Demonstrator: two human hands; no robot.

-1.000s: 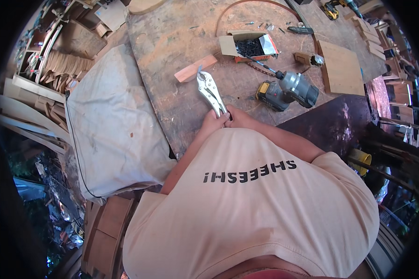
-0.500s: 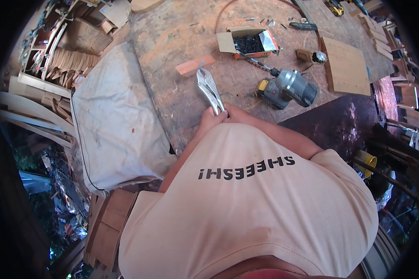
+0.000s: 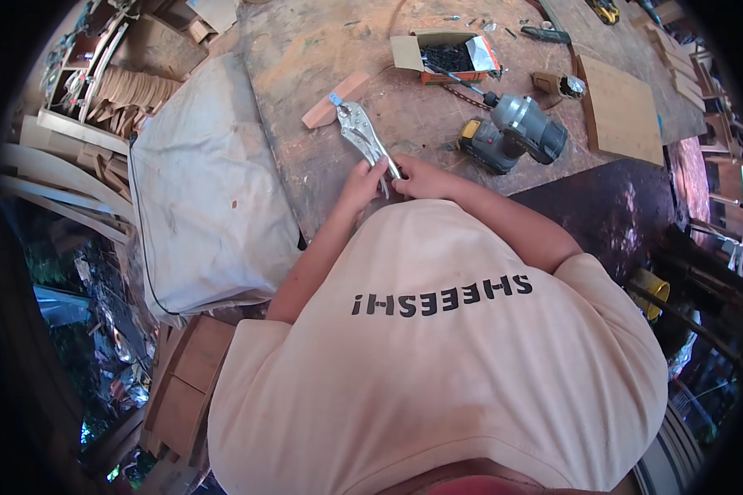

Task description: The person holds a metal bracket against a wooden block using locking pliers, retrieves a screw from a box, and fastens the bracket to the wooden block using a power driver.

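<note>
Silver locking pliers [image 3: 359, 134] are in both my hands, pointing away from me over the workbench. My left hand [image 3: 363, 183] is closed on one handle, and my right hand [image 3: 419, 176] is closed round the other. At the jaw tips sits a small bluish piece [image 3: 335, 99]; I cannot make out what it is. Just beyond the jaws a reddish wood strip [image 3: 351, 87] lies on the bench, partly behind the jaw tips. To the right of my right hand a grey cordless driver [image 3: 516, 128] with a yellow-marked battery rests on its side.
Behind the driver stands an opened carton [image 3: 451, 76] of dark screws. A small brown box [image 3: 549, 82] and a wood panel [image 3: 623, 107] lie at the right of the workbench [image 3: 305, 49]. A whitish cloth cover [image 3: 210, 181] drapes the left side; stacked wood offcuts [image 3: 132, 95] lie beyond.
The pliers have moved away from me and to the left, up to the wood strip. My hands have gone forward with them and are slightly farther apart on the handles.
</note>
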